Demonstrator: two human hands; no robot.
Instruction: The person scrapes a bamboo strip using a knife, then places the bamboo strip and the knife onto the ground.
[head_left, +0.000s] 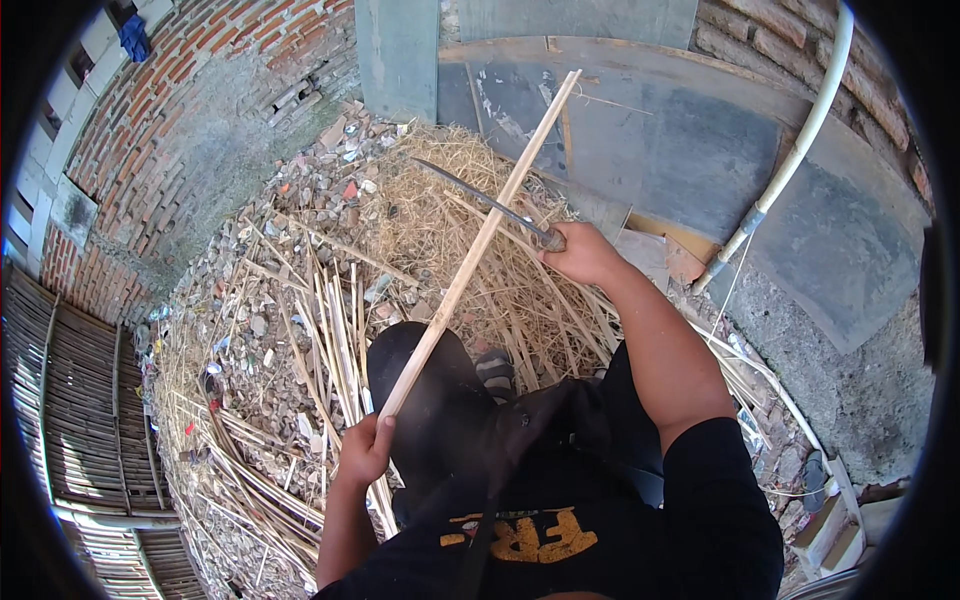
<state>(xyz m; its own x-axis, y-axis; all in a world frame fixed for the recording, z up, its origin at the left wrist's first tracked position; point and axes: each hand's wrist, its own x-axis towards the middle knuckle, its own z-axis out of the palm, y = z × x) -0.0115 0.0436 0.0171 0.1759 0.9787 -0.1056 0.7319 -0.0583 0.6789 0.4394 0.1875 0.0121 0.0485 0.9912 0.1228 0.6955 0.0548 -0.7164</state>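
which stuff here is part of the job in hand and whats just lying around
In the job:
- long pale strip, in the left hand
- long-bladed knife, in the right hand
- loose strips on the ground, probably

Just lying about, it seems:
- rubble
- grey panels
- pale pipe

A brick wall (165, 150) borders rubble-strewn ground (228, 290).

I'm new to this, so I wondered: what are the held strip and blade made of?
The strip looks like split bamboo or wood, unpainted: pale tan, long and straight. The blade seems metal, probably steel, dull-finished: thin, dark grey.
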